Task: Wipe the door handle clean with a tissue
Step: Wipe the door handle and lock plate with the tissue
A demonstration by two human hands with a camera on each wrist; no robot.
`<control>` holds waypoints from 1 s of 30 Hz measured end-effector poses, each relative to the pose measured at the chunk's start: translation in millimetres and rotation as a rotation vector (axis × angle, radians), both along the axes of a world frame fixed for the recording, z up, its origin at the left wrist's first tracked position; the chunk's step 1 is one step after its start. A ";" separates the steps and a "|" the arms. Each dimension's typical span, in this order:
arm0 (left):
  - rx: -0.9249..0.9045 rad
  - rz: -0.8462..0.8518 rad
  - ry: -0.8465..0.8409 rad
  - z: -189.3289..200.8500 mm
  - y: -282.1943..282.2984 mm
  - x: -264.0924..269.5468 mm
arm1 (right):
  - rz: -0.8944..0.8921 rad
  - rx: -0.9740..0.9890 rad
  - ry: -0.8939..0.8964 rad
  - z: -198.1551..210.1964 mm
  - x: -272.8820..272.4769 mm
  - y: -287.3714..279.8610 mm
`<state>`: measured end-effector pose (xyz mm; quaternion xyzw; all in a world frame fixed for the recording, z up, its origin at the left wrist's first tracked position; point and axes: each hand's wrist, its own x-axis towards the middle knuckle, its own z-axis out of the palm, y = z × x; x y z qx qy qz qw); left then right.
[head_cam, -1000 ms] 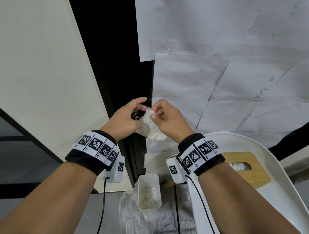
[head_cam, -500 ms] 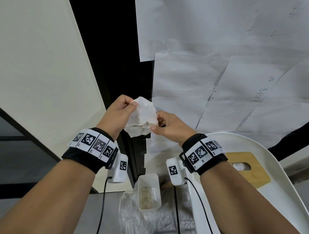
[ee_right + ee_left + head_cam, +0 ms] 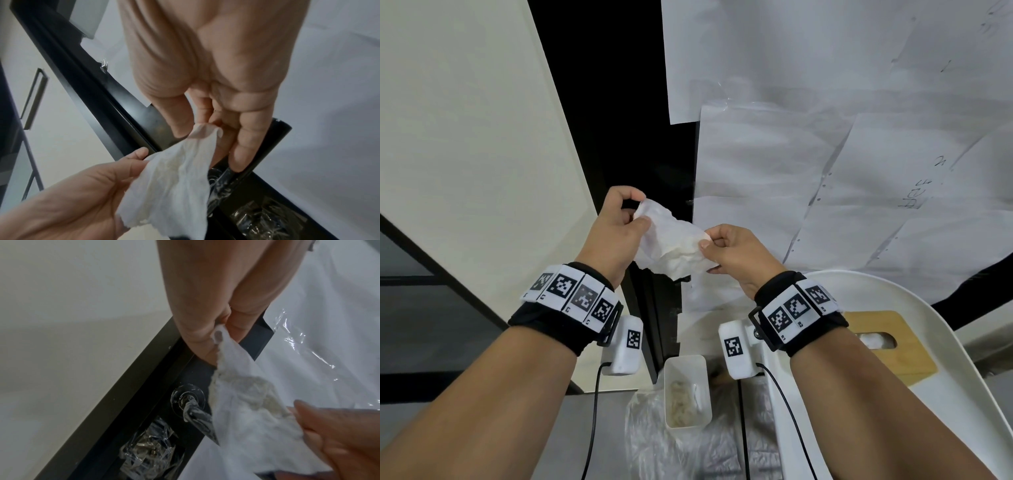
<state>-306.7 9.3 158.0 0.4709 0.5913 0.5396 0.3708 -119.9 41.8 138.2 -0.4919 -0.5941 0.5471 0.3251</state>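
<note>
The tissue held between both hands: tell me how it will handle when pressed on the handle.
The tissue is probably floppy: it sags crumpled between the left hand and right hand. Likely tears easily; its edges look ragged.

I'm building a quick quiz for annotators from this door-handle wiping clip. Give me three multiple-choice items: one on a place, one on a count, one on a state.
1. Where is the tissue?
A. Stretched between both hands, off the door handle
B. Wrapped around the handle
C. Lying in the white tub

2. How many hands grip the tissue?
A. None
B. One
C. Two

3. What state is the tissue in?
A. Flat and spotless
B. Crumpled with yellowish stains
C. Torn in two pieces

Answers: 1 A, the wrist views show the handle bare beside the tissue; 2 C, the left hand and right hand each pinch an edge; 3 B, the left wrist view shows creases and discoloured patches.
</note>
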 end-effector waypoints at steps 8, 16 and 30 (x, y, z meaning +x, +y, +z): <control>-0.034 -0.142 0.192 -4.7 -3.8 3.7 | -0.085 -0.036 0.079 6.1 -5.0 -2.6; -0.152 -0.343 0.279 -12.5 -13.3 19.5 | -0.161 -0.009 0.302 21.9 -7.1 -7.1; -0.254 -0.307 -0.017 -5.0 -11.8 12.8 | -0.079 0.158 -0.067 6.9 -2.4 -3.4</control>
